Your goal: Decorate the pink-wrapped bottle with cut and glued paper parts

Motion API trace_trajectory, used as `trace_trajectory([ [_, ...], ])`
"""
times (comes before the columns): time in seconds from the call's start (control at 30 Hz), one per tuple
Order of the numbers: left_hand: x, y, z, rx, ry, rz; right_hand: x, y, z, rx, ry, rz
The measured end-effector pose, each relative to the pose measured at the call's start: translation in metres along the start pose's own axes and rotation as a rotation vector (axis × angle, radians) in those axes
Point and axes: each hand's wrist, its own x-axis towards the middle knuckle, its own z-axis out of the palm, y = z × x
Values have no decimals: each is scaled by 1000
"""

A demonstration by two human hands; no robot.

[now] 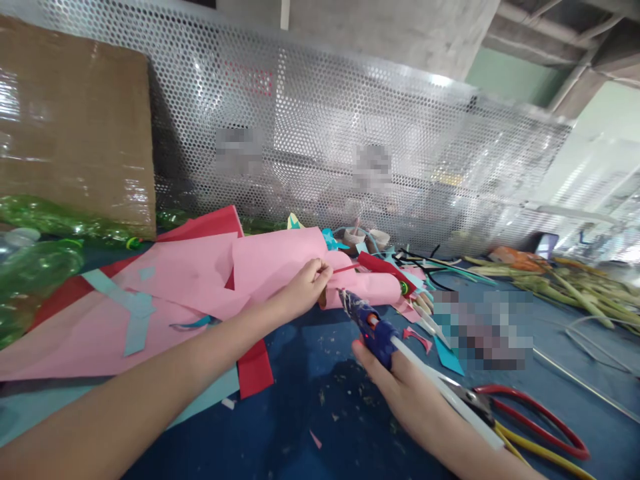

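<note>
My left hand has its fingers pinched on a thin red strip, which sticks out to the right. In my right hand is a blue hot glue gun, with a long white glue stick running out of its back. The gun's nozzle points up and left, close to a pink paper-wrapped bottle with a green cap, which lies on its side. Whether the nozzle touches it I cannot tell. Behind my left hand lies a roll of pink paper.
Pink paper sheets, red paper and light blue strips spread across the blue table. Red-handled scissors lie at right. Green plastic bottles and a cardboard box stand left. A perforated metal screen closes the back.
</note>
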Motion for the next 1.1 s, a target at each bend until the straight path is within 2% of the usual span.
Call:
trace_trajectory([
  [0.2, -1, -1, 0, 3, -10, 3, -1, -1, 2, -15, -10, 29],
  [0.43, -1, -3, 1, -1, 14, 15, -3, -17, -3, 17, -57, -17],
  [0.63, 1, -6, 2, 0, 18, 8, -3, -9, 5, -74, 29, -33],
  [0.83, -2, -2, 2, 2, 5, 9, -1, -10, 9, -97, 0, 11],
  [1.1, -1, 1, 1, 34, 42, 25, -2, -6, -2, -73, -51, -15],
])
